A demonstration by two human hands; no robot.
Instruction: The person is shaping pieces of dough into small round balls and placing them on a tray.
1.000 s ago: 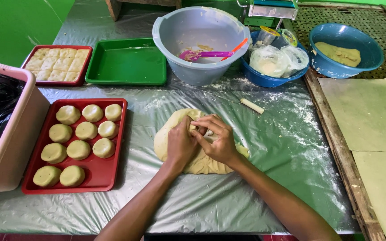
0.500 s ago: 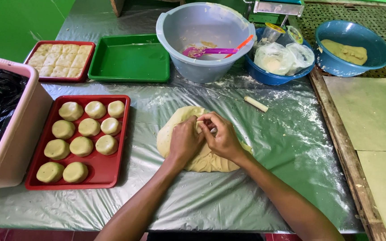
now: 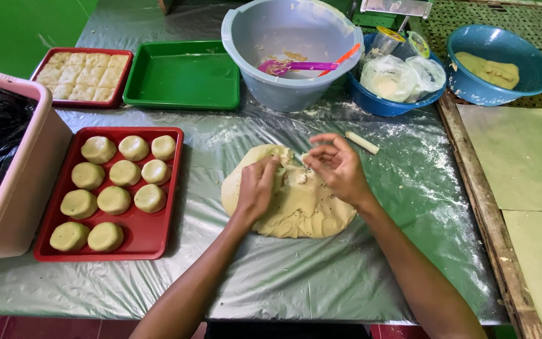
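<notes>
A large flat mass of pale yellow dough [image 3: 302, 210] lies on the plastic-covered table. My left hand [image 3: 255, 188] rests on its upper left part, with the fingers dug into the dough's top edge. Just above the dough's upper right, my right hand [image 3: 341, 166] is pinched on a small bit of dough at its fingertips. To the left stands a red tray [image 3: 148, 242] with several round, flattened dough pieces [image 3: 114, 199] in rows.
A pink bin [image 3: 23, 188] lined with black plastic stands far left. Behind are a red tray of square pieces [image 3: 83, 75], a green tray [image 3: 183, 75], a grey bowl [image 3: 296, 88] with a purple spatula, and two blue bowls [image 3: 500, 63]. A wooden rail [image 3: 478, 207] bounds the right.
My right hand has lifted off the dough and drawn slightly up and right, fingers pinched. My left hand stays on the dough.
</notes>
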